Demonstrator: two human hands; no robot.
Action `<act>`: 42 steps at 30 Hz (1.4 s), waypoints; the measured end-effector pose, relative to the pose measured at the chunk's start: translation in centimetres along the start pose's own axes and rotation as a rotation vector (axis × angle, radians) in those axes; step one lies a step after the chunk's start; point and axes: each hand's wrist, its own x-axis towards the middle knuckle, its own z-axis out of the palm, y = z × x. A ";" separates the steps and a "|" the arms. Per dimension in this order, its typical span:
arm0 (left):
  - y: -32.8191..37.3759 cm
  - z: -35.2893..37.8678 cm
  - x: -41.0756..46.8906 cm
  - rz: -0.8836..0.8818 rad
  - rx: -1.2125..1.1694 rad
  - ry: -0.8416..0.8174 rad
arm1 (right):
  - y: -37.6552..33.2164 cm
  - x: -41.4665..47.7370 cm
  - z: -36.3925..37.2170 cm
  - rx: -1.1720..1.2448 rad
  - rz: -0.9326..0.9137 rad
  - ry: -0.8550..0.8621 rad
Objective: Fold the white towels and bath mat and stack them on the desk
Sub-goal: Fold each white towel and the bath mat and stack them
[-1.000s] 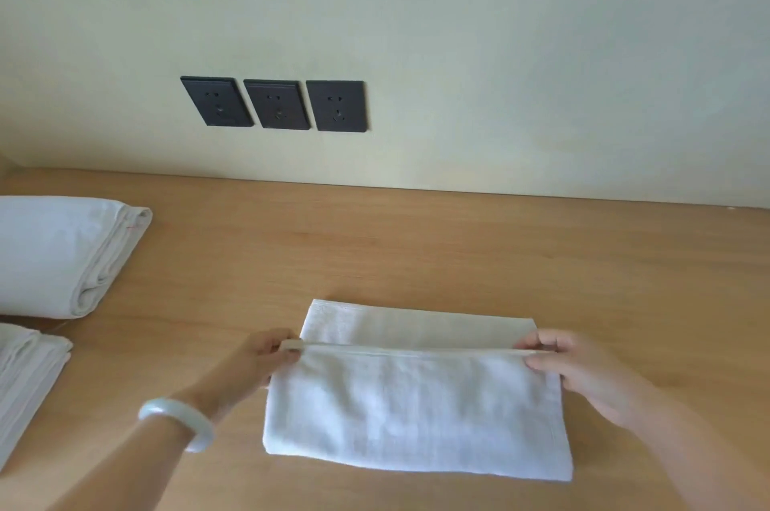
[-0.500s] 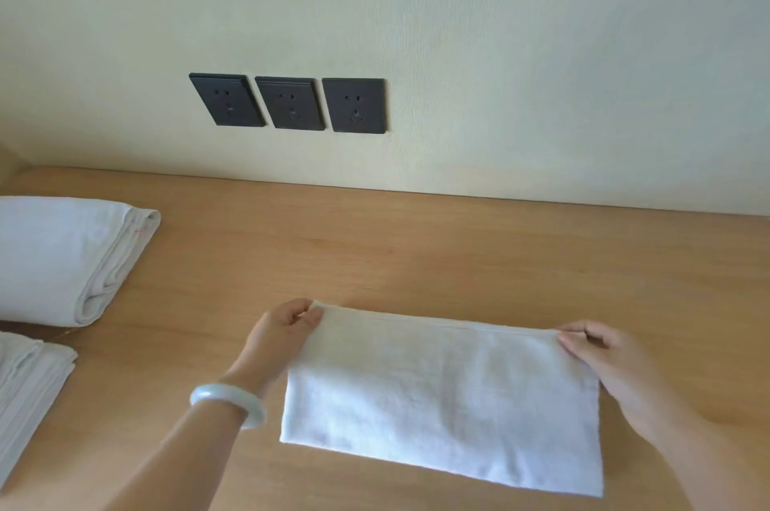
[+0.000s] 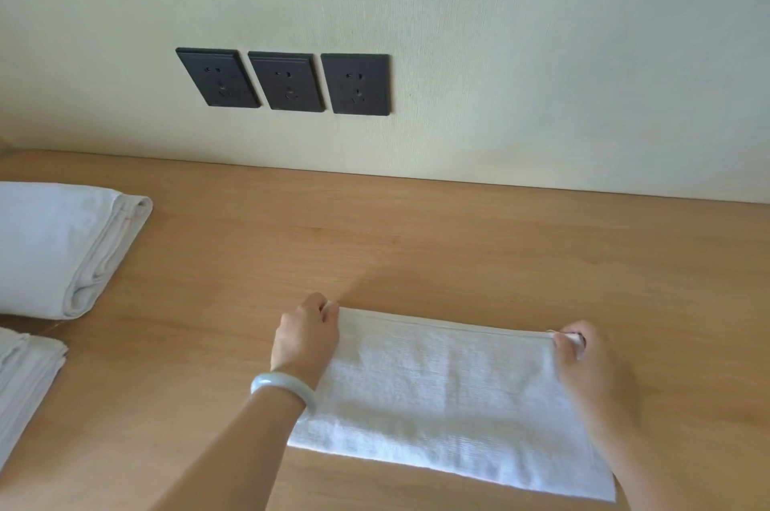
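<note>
A small white towel (image 3: 441,398) lies folded flat on the wooden desk (image 3: 416,244), its long hemmed edge facing the wall. My left hand (image 3: 306,337), with a pale bangle on the wrist, pinches the far left corner. My right hand (image 3: 587,369) pinches the far right corner, and both hands rest low on the desk. A thick folded white towel (image 3: 54,248) lies at the left edge of the desk. Nearer me on the left sits another folded white stack (image 3: 25,377), partly cut off by the frame.
The pale wall stands right behind the desk and carries three black sockets (image 3: 287,81). Bare desk surface stretches between the small towel and the wall, and to the right.
My hands carried the near edge of the small towel over to the far edge, closing the fold; the far layer that showed before is now covered. Both hands now hold the far corners.
</note>
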 end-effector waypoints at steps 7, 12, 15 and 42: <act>0.5 1.0 -0.9 0.014 0.134 0.106 | 1.1 -0.7 1.5 -0.144 -0.086 0.195; 1.0 0.9 -1.0 -0.031 0.030 0.086 | -3.3 -3.5 2.2 -0.305 -0.468 0.075; 0.6 0.7 -1.0 -0.009 0.071 0.103 | -4.3 -6.5 5.1 -0.378 -0.862 -0.175; -8.7 -3.6 -7.9 -0.164 -0.288 -0.132 | -16.3 -8.8 15.3 -0.492 -0.963 -0.389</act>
